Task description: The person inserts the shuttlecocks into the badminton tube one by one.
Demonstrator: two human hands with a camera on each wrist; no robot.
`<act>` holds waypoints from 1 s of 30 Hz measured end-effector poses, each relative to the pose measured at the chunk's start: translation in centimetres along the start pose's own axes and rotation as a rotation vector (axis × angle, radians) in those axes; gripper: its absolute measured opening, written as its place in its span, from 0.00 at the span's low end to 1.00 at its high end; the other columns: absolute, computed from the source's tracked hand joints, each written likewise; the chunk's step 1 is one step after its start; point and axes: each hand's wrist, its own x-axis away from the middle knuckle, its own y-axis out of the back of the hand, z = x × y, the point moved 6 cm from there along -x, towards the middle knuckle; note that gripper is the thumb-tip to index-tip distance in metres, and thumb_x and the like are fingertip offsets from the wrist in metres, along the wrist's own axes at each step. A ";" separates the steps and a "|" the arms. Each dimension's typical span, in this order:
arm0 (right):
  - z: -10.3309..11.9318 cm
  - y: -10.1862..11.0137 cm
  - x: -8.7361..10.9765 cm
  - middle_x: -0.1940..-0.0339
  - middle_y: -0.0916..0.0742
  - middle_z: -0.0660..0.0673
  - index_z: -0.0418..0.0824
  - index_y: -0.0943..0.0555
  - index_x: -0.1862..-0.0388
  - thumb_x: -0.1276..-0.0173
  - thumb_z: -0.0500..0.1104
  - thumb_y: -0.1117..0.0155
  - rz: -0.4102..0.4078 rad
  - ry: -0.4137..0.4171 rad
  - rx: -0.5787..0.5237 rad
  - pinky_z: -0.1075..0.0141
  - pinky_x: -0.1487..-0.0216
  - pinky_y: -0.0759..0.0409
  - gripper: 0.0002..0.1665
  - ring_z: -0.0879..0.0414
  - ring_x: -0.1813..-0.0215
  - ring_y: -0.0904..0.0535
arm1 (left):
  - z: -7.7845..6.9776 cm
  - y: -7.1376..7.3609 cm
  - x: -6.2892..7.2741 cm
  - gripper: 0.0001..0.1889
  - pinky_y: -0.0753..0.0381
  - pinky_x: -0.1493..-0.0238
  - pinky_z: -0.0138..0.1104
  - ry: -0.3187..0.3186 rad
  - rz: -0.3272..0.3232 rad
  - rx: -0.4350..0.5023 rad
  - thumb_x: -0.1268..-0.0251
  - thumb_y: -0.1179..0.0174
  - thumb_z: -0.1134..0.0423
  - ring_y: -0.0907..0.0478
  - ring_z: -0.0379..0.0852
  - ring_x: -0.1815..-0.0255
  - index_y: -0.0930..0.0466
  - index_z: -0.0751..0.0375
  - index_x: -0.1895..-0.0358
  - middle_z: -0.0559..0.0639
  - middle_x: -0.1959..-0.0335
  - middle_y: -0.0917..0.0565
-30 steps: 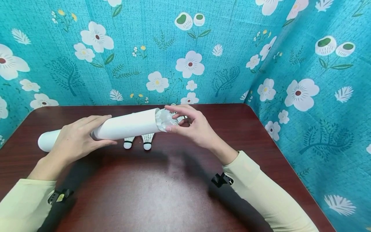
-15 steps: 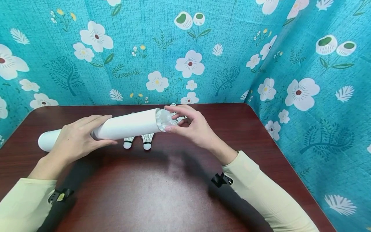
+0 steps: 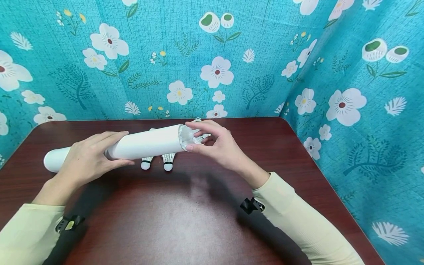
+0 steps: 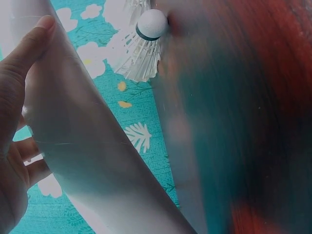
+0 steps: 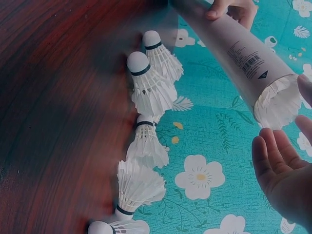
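Observation:
My left hand (image 3: 89, 156) grips a white shuttlecock tube (image 3: 150, 141) round its middle, thumb below and fingers over the top in the head view. The tube lies tilted above the table, mouth to the right. White feathers (image 5: 278, 106) of a shuttlecock show just inside that mouth in the right wrist view. Beside the mouth is my right hand (image 3: 220, 143), its thumb and fingers spread about the rim with nothing visibly pinched. Whether the fingertips touch the rim or feathers is hard to tell. In the left wrist view the left thumb (image 4: 31, 44) lies along the tube.
Several loose shuttlecocks (image 5: 151, 90) lie in a row on the dark red-brown table (image 3: 185, 221); the tube partly hides them in the head view. Two cork ends (image 3: 168, 166) show below it. A turquoise flowered cloth (image 3: 149, 55) hangs behind and to the right.
My right hand has shifted slightly left, toward the tube's mouth, and less of the feathers sticks out. The left hand and the tube have barely moved.

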 end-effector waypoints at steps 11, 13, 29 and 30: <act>-0.4 -0.5 0.2 0.41 0.19 0.49 0.44 0.20 0.34 0.40 0.37 0.22 0.025 -0.050 -0.018 0.60 0.50 0.17 0.33 0.53 0.47 0.19 | -0.4 -0.1 0.0 0.49 0.18 0.63 0.55 -0.024 -0.012 0.008 0.70 0.15 0.47 0.18 0.57 0.50 0.22 0.53 0.34 0.56 0.45 0.16; -0.4 -0.6 0.2 0.41 0.19 0.49 0.43 0.20 0.34 0.40 0.37 0.23 0.025 -0.050 -0.020 0.61 0.51 0.17 0.33 0.53 0.47 0.19 | -0.4 -0.1 0.0 0.49 0.18 0.63 0.55 -0.021 -0.009 0.007 0.71 0.15 0.47 0.18 0.57 0.50 0.22 0.53 0.34 0.56 0.45 0.16; -0.6 0.3 0.2 0.41 0.19 0.45 0.42 0.21 0.33 0.39 0.38 0.23 0.002 -0.042 0.005 0.58 0.50 0.17 0.34 0.53 0.47 0.17 | -0.3 0.0 0.1 0.49 0.18 0.62 0.55 -0.019 -0.015 0.013 0.70 0.16 0.46 0.18 0.57 0.49 0.22 0.53 0.34 0.56 0.45 0.16; -0.8 0.6 0.2 0.41 0.18 0.46 0.42 0.21 0.34 0.39 0.38 0.23 -0.007 -0.041 0.014 0.58 0.50 0.17 0.33 0.53 0.48 0.16 | -0.2 0.1 0.1 0.49 0.18 0.62 0.56 -0.018 -0.016 0.012 0.70 0.15 0.46 0.18 0.57 0.49 0.22 0.53 0.34 0.56 0.45 0.16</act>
